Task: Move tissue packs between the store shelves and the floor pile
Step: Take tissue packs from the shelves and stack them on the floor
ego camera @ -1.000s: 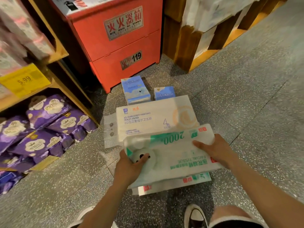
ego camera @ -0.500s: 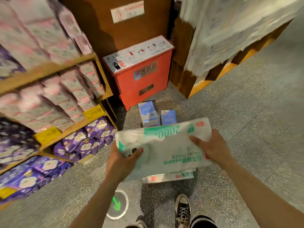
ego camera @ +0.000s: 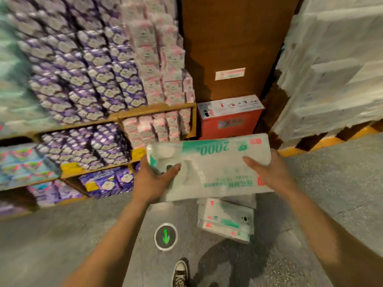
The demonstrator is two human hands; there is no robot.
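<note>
Head view: you hold one tissue pack [ego camera: 209, 168] off the floor [ego camera: 331, 183], just below frame centre, long side running 9 to 3 o'clock, print upside down to you ("2000").

Left hand [ego camera: 153, 181] grips the 9 o'clock end, thumb on the top face, fingers hidden beneath. Right hand [ego camera: 267, 172] grips the 3 o'clock end, thumb laid across the top.

Floor pile [ego camera: 226, 220] lies at 6 o'clock of the pack, partly covered by it, packs stacked flat.

Shelves [ego camera: 157, 109] fill 9 to 11 o'clock, stocked with purple and pink packs, blurred.

Red cabinet [ego camera: 230, 121] stands at 12 o'clock of the pack.

Wrapped stack [ego camera: 331, 69] at 2 o'clock.

Arrow sticker [ego camera: 165, 236] on the floor at 7 o'clock.

Shoe [ego camera: 180, 273] at the bottom edge.
</note>
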